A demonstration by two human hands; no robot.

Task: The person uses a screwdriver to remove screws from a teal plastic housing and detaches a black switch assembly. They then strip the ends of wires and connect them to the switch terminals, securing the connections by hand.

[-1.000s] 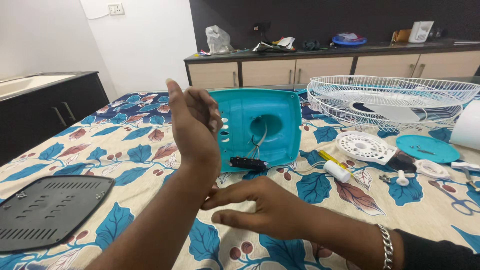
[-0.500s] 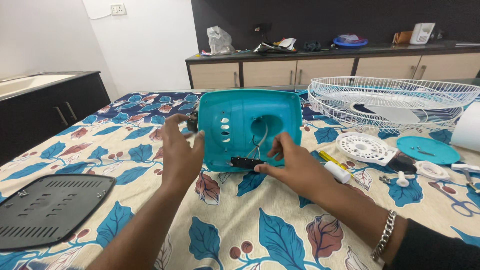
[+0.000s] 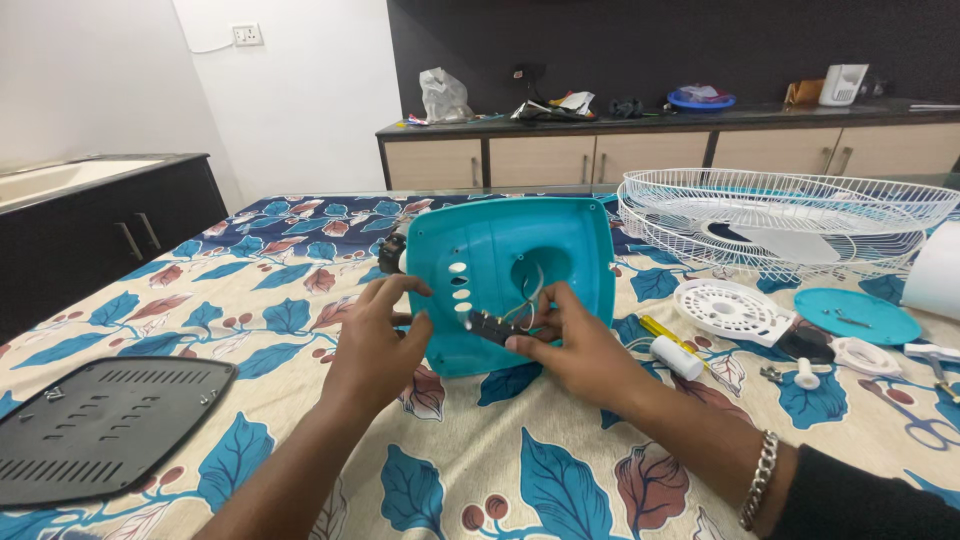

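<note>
Head view is showing both hands working on a teal plastic fan base (image 3: 510, 285) that's standing tilted up on the bench (image 3: 300, 300), hollow underside facing the camera. The right hand (image 3: 575, 350) is pinching a small black switch block (image 3: 490, 327) between thumb and fingertips, right at the lower middle of the base, with thin wires (image 3: 527, 300) running from it up into the round hole in the shell. The left hand (image 3: 375, 345) is sitting against the base's left edge with the fingers curled but loose, fingertips touching the plastic, not really clamped on anything.

Moving outward, to the right there's a yellow-handled screwdriver (image 3: 668, 337) lying next to a small white cylinder (image 3: 678, 357), then a round white vented cover (image 3: 730, 310), a teal disc (image 3: 857, 316), and a few small white bits. Behind those, two white wire fan guards (image 3: 790, 215) are stacked like a bowl, with the fan blade lying inside. Far left, a dark grey vented plate (image 3: 105, 425) is lying flat.

The bench is wearing a floral cloth, blue and red leaves on cream. Behind it, a dark counter (image 3: 650, 120) with beige cabinet doors is holding a plastic bag and clutter, against a dark wall.
</note>
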